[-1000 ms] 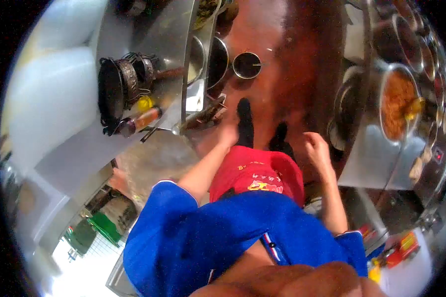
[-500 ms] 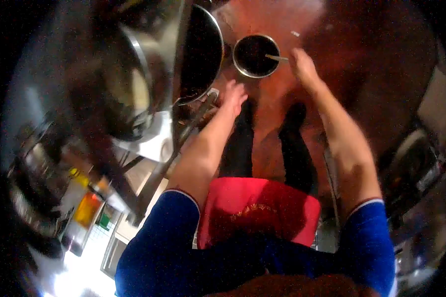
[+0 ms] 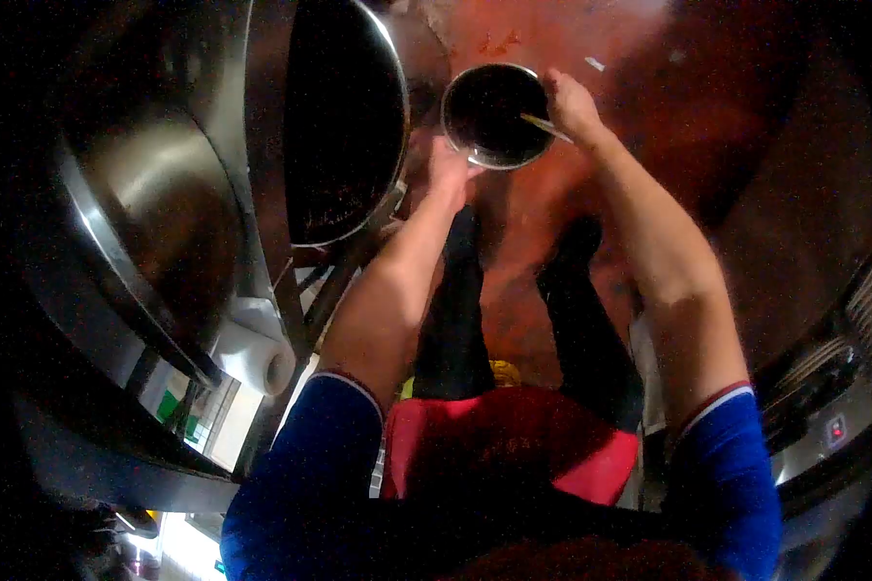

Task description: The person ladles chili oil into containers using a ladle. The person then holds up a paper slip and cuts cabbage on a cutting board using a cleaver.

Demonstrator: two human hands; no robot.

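A round metal pot [image 3: 477,163] with a dark inside is in front of my legs, above the reddish floor. My left hand [image 3: 448,172] grips its near left rim, the thumb at the edge and the other fingers mostly hidden. On the right side of the rim my right hand [image 3: 574,108] is closed. A thin, light-coloured handle [image 3: 545,126] sticks out of the pot over the rim, just below my right hand. What the pot contains is too dark to make out.
Left of the pot stands a much larger round vessel [image 3: 405,107] with a shiny rim and dark inside. Further left is a wide metal pan or lid [image 3: 155,184]. A white paper roll [image 3: 262,358] is below it. A small white scrap [image 3: 594,64] lies on the floor.
My left hand has moved from beside the pot to its rim. My right hand has come in against the right rim. The view has shifted, showing more of the left-hand vessels.
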